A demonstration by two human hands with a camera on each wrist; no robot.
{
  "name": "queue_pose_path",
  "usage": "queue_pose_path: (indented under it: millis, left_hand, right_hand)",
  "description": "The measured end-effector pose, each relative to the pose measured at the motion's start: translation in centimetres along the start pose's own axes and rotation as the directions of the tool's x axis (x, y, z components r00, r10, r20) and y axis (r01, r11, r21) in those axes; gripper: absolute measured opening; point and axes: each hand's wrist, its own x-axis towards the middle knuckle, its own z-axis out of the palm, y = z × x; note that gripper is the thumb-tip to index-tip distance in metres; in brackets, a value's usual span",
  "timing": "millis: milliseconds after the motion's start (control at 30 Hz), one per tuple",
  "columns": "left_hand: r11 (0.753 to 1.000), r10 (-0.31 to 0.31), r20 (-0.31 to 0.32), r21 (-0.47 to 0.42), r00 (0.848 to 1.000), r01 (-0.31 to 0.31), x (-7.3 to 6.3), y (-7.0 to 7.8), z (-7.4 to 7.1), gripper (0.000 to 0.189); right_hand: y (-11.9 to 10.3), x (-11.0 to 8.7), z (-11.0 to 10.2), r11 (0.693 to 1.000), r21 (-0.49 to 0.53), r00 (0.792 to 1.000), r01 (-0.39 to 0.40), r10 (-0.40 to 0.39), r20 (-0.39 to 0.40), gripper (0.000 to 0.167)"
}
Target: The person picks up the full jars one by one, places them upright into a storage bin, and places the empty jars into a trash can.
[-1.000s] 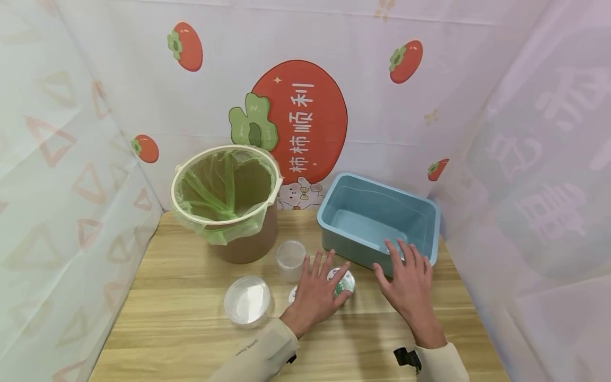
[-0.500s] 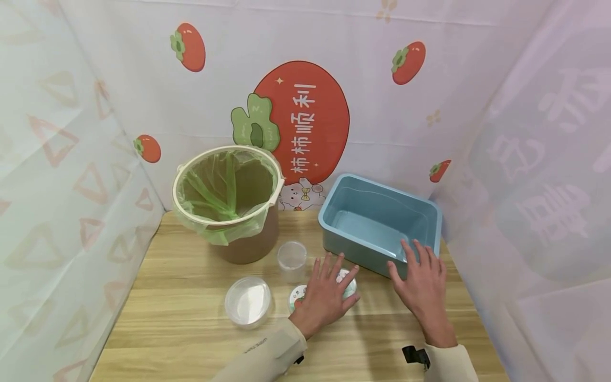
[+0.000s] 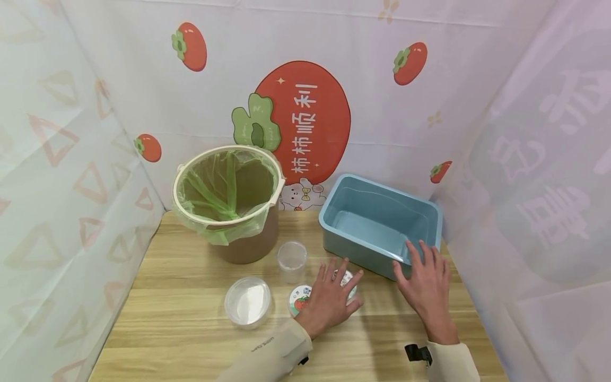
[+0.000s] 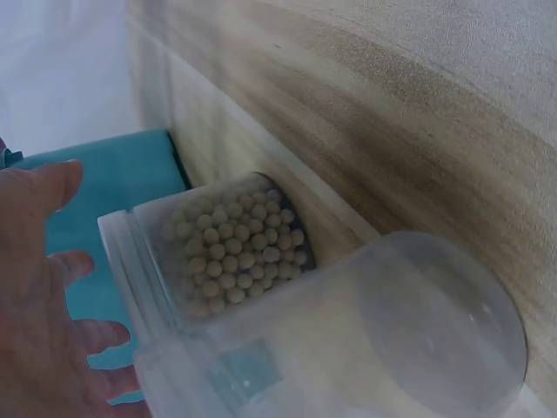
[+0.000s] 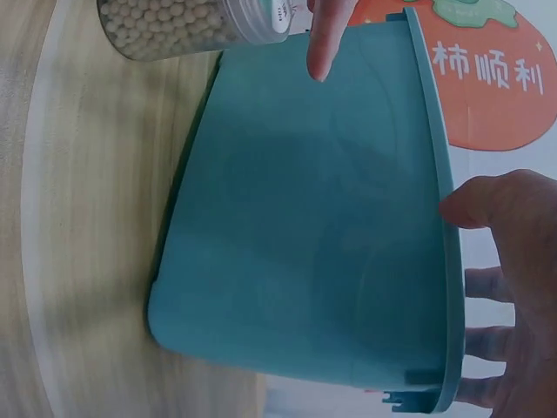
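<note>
My left hand point(image 3: 329, 300) hovers palm down, fingers spread, above two lidded clear jars. One jar's lid point(image 3: 299, 301) bears a tomato picture; the other lid point(image 3: 352, 286), partly hidden by my fingers, has a green print. In the left wrist view a jar of beige balls point(image 4: 239, 248) stands behind a clear jar point(image 4: 435, 322) that looks see-through. My right hand point(image 3: 426, 286) is at the front right rim of a blue bin point(image 3: 367, 229), fingers over it. The right wrist view shows its thumb point(image 5: 487, 202) overlapping the rim; whether it touches is unclear.
A brown bucket point(image 3: 248, 244) with a green bag liner stands at the back left. A clear cup point(image 3: 292, 261) and a round clear tub point(image 3: 247, 302) sit on the wooden table point(image 3: 172, 318). Printed cloth walls point(image 3: 372, 132) surround the table.
Both hands have drifted to the right, the left one uncovering the tomato lid and the right one sliding along above the bin's rim. Bin, bucket and jars keep their places.
</note>
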Motion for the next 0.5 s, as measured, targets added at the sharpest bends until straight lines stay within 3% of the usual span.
queue_pose_path:
  millis: [267, 400, 500]
  left_hand:
    - [1.000, 0.004, 0.001, 0.006, 1.000, -0.004, 0.1, 0.2, 0.7, 0.074]
    - [1.000, 0.008, 0.014, 0.012, 1.000, -0.008, 0.1, 0.3, 0.9, 0.075]
    - [1.000, 0.015, -0.016, 0.018, 1.000, -0.014, 0.0, 0.3, 1.0, 0.074]
  right_hand:
    - [0.5, -0.1, 0.6, 1.000, 0.018, 1.000, -0.006, 0.006, -0.008, 0.060]
    - [0.7, -0.3, 1.1, 0.999, 0.029, 0.998, 0.028, -0.027, -0.052, 0.058]
    - [0.9, -0.3, 1.4, 0.997, 0.037, 0.993, 0.071, -0.067, -0.102, 0.056]
